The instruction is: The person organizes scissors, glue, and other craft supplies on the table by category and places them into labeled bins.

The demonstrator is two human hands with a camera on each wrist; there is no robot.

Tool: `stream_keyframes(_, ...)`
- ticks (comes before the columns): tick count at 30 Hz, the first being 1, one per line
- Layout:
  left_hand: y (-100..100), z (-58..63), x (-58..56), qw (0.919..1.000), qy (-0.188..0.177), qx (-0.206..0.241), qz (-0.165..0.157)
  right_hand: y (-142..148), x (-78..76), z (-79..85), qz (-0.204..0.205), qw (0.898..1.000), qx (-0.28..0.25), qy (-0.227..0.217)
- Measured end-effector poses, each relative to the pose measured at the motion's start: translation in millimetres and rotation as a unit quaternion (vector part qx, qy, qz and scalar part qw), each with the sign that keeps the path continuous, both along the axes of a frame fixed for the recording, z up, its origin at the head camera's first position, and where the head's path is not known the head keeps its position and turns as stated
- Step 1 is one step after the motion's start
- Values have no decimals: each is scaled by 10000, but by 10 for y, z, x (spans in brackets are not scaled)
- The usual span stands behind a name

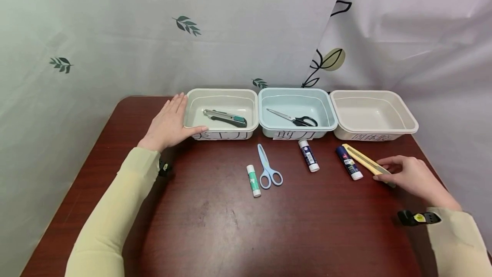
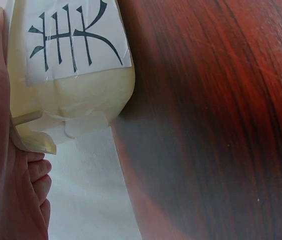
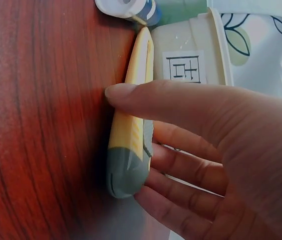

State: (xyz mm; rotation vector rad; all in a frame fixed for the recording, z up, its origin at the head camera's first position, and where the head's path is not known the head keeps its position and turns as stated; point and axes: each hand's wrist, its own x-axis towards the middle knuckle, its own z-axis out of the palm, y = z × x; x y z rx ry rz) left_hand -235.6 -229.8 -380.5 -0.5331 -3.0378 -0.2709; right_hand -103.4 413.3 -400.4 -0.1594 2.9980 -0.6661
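Right hand pinched a yellow cutter while the left hand braced a bin

In the head view, the right hand (image 1: 413, 176) sat right of centre, its grip narrow: thumb and fingers pinched the gray-ended part of the yellow cutter (image 1: 363, 158). The cutter slanted across the right half of the frame, in front of the right bin (image 1: 370, 114). The right wrist view showed the thumb across its near face and fingers behind it. Just beside it lay a dark blue glue stick (image 1: 349, 163), white cap toward the bottom of the frame; whether they touched I cannot tell.

The left hand (image 1: 165, 124), left of centre, rested against the outer end of the left bin (image 1: 226, 98) with fingers straight and thumb spread wide along the front rim, gripping nothing.

Black-handled scissors (image 1: 297, 120) lay inside the blue bin (image 1: 296, 98) in the middle of the row. Below the bins, near the centre of the frame, lay light-blue scissors (image 1: 265, 163), a green glue stick (image 1: 253, 181) just to their left, and a white-capped glue stick (image 1: 308, 156) farther right on the dark red table (image 1: 269, 234).
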Motion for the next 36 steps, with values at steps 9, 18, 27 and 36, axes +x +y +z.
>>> stream_keyframes(9,-4,-7,4,10000,-14,26,8,5,-8,-12,59,9999,97,13)
stream_keyframes(18,2,-2,2,9999,-65,73,34,-8,-1,-5,181,9994,171,236)
stream_keyframes(27,-3,-2,-3,10000,-68,64,31,-36,-17,0,440,9968,414,528)
stream_keyframes(36,-1,0,-1,10000,-60,73,28,-73,-17,-2,541,9952,552,603)
